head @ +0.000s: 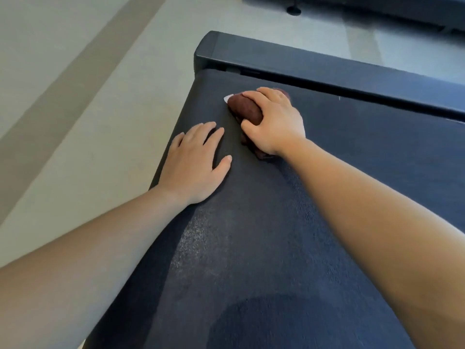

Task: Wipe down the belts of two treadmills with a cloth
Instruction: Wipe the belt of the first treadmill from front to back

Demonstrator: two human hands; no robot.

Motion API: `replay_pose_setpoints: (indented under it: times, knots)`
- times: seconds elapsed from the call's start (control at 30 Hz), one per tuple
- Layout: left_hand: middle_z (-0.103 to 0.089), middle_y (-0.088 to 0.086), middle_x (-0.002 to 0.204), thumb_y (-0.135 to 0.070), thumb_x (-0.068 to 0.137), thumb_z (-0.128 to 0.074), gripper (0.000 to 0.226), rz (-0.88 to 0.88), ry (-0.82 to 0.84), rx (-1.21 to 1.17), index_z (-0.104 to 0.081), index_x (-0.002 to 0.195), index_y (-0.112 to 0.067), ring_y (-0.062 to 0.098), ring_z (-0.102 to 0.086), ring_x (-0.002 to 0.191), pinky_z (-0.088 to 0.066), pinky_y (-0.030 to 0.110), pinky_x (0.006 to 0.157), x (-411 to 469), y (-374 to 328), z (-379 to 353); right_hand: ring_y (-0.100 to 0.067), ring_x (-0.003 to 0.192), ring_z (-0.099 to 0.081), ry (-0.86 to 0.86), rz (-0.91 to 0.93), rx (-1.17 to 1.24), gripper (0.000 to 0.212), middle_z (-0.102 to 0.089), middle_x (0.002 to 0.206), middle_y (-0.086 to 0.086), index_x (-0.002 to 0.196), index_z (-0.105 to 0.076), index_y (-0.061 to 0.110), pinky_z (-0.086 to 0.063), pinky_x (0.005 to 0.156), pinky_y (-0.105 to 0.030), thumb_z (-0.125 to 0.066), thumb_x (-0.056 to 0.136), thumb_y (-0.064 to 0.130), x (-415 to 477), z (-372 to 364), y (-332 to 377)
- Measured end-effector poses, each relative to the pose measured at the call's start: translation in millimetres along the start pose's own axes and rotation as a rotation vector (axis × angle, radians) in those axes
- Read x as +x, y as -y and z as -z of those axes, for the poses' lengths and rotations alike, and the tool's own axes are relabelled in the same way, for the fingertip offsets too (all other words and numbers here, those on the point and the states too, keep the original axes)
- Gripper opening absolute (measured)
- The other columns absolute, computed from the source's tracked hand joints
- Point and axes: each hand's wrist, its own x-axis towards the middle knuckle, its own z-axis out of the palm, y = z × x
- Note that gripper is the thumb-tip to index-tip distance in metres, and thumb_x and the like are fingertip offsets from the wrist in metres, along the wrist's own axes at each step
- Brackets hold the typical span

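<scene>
Both palms down: right hand point(274, 122) gripping cloth point(245, 109).

Gym: treadmill belt point(276, 222), pale carpeted floor point(75, 96).

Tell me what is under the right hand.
A brown cloth, bunched, pressed on the belt by the right hand. A white tag sticks out. The cloth's middle is covered.

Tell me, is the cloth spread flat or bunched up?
Bunched. The cloth is a thick brown wad gripped under the right hand on the belt, with a small white tag poking out.
</scene>
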Motion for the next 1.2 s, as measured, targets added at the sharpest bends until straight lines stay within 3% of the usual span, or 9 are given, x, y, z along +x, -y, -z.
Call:
replay_pose_setpoints:
  times: [0.27,0.47,0.67,0.77,0.9,1.03,1.2]
  knots:
    - [-0.023,-0.004,0.155,-0.052,0.088,-0.030,0.064,0.010,0.039,0.021,-0.029,0.146,-0.024,0.017,-0.018,0.143,-0.018,0.043,0.116,0,-2,3,-0.021,0.139,-0.028,-0.014,-0.099,0.006,0.058,-0.040,0.146,0.005,0.141,-0.040,0.037,-0.034,0.106,-0.046,-0.050,0.084,0.046,53,9,-27]
    - [-0.024,-0.003,0.154,-0.049,0.091,-0.035,0.060,-0.014,0.015,-0.019,-0.031,0.145,-0.023,0.016,-0.018,0.143,-0.017,0.044,0.116,-1,-1,3,-0.026,0.136,-0.031,-0.117,-0.349,0.009,0.060,-0.041,0.144,-0.002,0.143,-0.038,0.033,-0.039,0.098,-0.047,-0.049,0.084,0.044,33,16,-46]
    - [-0.022,0.000,0.156,-0.047,0.093,-0.040,0.059,-0.032,0.025,-0.092,-0.031,0.145,-0.021,0.018,-0.015,0.144,-0.013,0.044,0.116,0,3,3,-0.026,0.140,-0.026,-0.075,-0.347,-0.061,0.063,-0.035,0.150,-0.003,0.146,-0.035,0.031,-0.040,0.102,-0.050,-0.050,0.086,0.045,-33,9,-9]
    - [-0.023,0.000,0.156,-0.042,0.095,-0.043,0.055,-0.134,0.093,-0.166,-0.034,0.145,-0.020,0.019,-0.015,0.144,-0.012,0.043,0.116,-12,15,12,-0.023,0.142,-0.023,-0.080,-0.338,-0.056,0.064,-0.034,0.151,0.001,0.146,-0.034,0.032,-0.039,0.104,-0.049,-0.051,0.086,0.044,-78,3,21]
    - [-0.028,-0.003,0.154,-0.039,0.094,-0.046,0.053,-0.233,0.156,-0.291,-0.037,0.143,-0.020,0.014,-0.021,0.142,-0.020,0.033,0.116,-55,49,33,-0.018,0.141,-0.025,-0.100,-0.290,-0.030,0.063,-0.035,0.151,0.007,0.144,-0.038,0.034,-0.040,0.103,-0.046,-0.053,0.083,0.043,-135,-7,75]
    - [-0.008,-0.010,0.158,-0.041,0.095,-0.044,0.060,-0.192,0.191,-0.415,-0.024,0.149,-0.024,0.008,-0.003,0.145,-0.006,0.025,0.117,-103,70,31,-0.017,0.141,-0.027,-0.100,-0.304,-0.057,0.063,-0.036,0.150,0.007,0.142,-0.041,0.035,-0.036,0.107,-0.047,-0.054,0.081,0.047,-143,-20,111]
    - [0.010,-0.019,0.156,-0.042,0.095,-0.045,0.066,-0.116,0.158,-0.582,-0.010,0.150,-0.030,-0.003,0.016,0.141,0.007,0.014,0.109,-119,63,13,-0.019,0.140,-0.027,-0.070,-0.260,-0.052,0.059,-0.036,0.150,0.006,0.141,-0.041,0.037,-0.034,0.108,-0.048,-0.054,0.084,0.046,-74,-26,114]
